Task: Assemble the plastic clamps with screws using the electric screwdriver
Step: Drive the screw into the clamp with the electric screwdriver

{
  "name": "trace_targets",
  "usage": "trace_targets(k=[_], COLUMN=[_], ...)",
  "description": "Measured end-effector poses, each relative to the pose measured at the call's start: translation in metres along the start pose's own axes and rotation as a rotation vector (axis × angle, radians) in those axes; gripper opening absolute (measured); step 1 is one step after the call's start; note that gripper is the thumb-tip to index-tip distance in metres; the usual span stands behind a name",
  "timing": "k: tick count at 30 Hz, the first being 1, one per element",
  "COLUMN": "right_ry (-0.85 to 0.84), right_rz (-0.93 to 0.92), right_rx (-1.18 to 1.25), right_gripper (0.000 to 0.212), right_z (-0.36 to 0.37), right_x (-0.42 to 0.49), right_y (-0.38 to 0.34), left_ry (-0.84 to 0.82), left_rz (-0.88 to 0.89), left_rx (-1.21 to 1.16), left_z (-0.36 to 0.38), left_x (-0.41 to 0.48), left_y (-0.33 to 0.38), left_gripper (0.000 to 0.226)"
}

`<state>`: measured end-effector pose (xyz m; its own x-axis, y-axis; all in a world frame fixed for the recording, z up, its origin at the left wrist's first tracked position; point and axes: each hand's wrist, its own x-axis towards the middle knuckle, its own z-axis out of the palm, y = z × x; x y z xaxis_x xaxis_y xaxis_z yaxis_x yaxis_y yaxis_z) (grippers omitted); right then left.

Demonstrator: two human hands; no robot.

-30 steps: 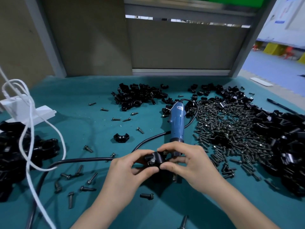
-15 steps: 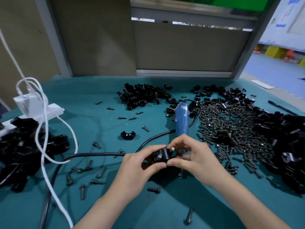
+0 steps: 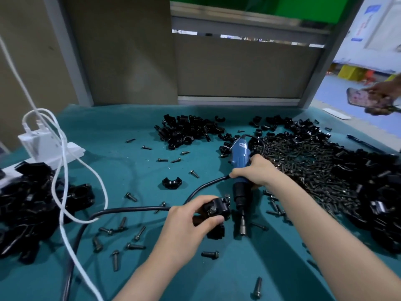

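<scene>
My left hand [image 3: 186,222] grips a black plastic clamp [image 3: 217,210] with screws standing in its holes, held just above the teal table [image 3: 121,135]. My right hand [image 3: 256,170] is wrapped round the blue electric screwdriver [image 3: 239,157], which lies on the table with its bit [image 3: 242,225] pointing toward me, just right of the clamp. A large heap of dark screws [image 3: 303,166] lies to the right. One clamp half [image 3: 171,183] sits alone left of the screwdriver.
Piles of black clamp parts lie at the back [image 3: 186,131], far right [image 3: 379,203] and left [image 3: 32,205]. A white charger with cable [image 3: 43,144] stands at the left. Loose screws [image 3: 121,231] dot the front. Another person's hand holds a phone [image 3: 364,98] at the right.
My right hand let go of the clamp and moved back to grasp the screwdriver. My left hand keeps the clamp. A hand with a phone came into view at the right.
</scene>
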<state>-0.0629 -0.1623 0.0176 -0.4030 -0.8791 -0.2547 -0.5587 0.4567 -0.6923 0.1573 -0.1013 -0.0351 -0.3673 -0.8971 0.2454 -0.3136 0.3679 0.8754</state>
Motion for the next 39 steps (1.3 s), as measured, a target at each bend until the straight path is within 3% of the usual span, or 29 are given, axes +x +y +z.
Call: trace_targets(k=[3,7,9,12,16,22,24,27,31,39], right_ry=[-0.057,-0.268,-0.309,-0.307,-0.353,-0.179,-0.226,-0.26,-0.149,-0.177], right_rz=[0.045,-0.034,-0.102,-0.247,-0.35,-0.606,-0.666,-0.628,-0.694,-0.807], right_rx=[0.435,1.264,1.581,1.595,1.579,1.379,1.414,1.456,1.431,1.328], right_gripper=[0.038,0.065,0.054,0.029,0.033,0.022,0.025,0.015,0.011,0.016], right_z=[-0.006,-0.028,-0.034,-0.031,-0.028,-0.033,-0.036,-0.031,-0.027,-0.034], right_x=[-0.002,-0.01,-0.016,-0.024,-0.031,-0.047,-0.045,-0.053,-0.056,-0.077], right_y=[-0.001,-0.027,-0.048,-0.067,-0.074,-0.079,-0.078,-0.085,-0.092,-0.098], left_ry=[-0.001,0.035,0.051,0.121,0.192,0.263,0.25,0.239,0.243,0.24], left_rz=[0.02,0.038,0.051,0.091,0.107,0.181,0.144,0.135,0.102,0.118], left_rx=[0.014,0.114,0.157,0.209,0.249,0.487,0.485,0.497,0.492,0.474], left_z=[-0.001,-0.005,-0.008,-0.013,-0.014,-0.017,-0.019,-0.019,-0.02,-0.02], left_x=[-0.001,-0.001,0.0,0.001,0.002,0.003,0.002,0.003,0.003,0.003], left_y=[0.001,0.008,0.008,0.007,0.004,0.007,0.013,0.009,0.009,0.013], left_gripper=[0.031,0.024,0.027,0.034,0.035,0.04,0.041,0.04,0.04,0.045])
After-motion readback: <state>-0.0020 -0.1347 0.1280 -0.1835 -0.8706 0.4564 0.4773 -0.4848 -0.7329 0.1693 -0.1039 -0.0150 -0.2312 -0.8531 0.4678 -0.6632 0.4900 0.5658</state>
